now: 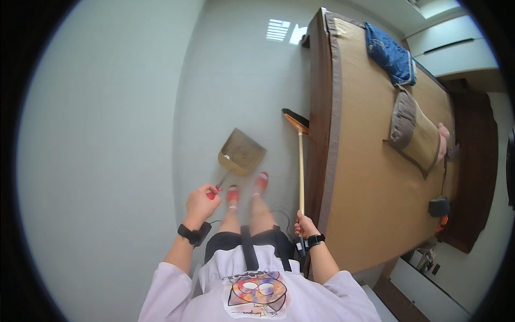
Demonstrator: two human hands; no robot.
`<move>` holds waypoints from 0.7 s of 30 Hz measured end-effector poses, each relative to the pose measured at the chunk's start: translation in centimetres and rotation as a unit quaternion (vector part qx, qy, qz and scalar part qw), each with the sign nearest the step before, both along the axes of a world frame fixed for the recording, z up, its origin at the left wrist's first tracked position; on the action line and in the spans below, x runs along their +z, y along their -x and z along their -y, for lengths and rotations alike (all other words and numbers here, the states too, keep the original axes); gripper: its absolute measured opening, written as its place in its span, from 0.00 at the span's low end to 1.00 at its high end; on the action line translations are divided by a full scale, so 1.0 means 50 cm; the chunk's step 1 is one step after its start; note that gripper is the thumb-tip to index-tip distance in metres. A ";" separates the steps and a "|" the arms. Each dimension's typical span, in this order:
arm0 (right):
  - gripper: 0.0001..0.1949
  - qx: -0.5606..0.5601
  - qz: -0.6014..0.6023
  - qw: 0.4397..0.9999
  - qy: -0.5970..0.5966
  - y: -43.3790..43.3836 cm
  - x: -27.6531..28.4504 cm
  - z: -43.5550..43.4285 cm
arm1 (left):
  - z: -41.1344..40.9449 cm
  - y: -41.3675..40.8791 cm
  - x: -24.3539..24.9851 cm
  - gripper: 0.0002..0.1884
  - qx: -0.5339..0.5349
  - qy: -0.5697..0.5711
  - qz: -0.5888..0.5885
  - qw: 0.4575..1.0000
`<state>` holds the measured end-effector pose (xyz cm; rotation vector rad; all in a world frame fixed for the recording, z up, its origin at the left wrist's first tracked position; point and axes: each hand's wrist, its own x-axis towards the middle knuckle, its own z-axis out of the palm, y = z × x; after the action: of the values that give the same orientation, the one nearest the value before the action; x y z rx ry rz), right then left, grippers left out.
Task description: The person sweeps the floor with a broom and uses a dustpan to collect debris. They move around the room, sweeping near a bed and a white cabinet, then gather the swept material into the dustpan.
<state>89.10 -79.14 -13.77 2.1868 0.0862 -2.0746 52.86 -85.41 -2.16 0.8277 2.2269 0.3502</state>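
My left hand [203, 202] is closed around the red handle of a long-handled dustpan [244, 152]. The pan is ahead of my feet, with a small white scrap [227, 157] in its near left part. To the right, my right hand [306, 225] grips the pale wooden stick of a broom [301, 173]. The broom's orange head with dark bristles [295, 118] is on the floor against the foot of the bed, and its right end looks hidden by the bed frame.
The dark wooden bed [320, 120] runs along my right, with a tan mat, a folded blue quilt [388, 52] and a pillow [414, 129] on it. A pale wall [100, 141] rises on the left. A cable [286, 219] shows beside my right leg.
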 end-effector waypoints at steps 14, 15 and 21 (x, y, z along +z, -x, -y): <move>0.18 0.022 -0.030 0.998 -0.059 0.072 0.294 0.099 | 0.143 0.081 0.009 0.08 -0.041 -0.091 0.033 0.994; 0.18 0.031 -0.019 0.996 -0.081 0.092 0.283 0.106 | 0.154 0.088 0.006 0.08 -0.045 -0.114 0.036 0.992; 0.18 0.060 0.021 0.968 -0.241 0.150 0.135 0.068 | 0.195 0.117 -0.003 0.07 -0.080 -0.118 0.038 0.989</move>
<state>81.59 -82.53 -7.03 2.4004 0.7750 -2.1046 47.01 -95.16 -2.30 1.0927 2.0571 0.5645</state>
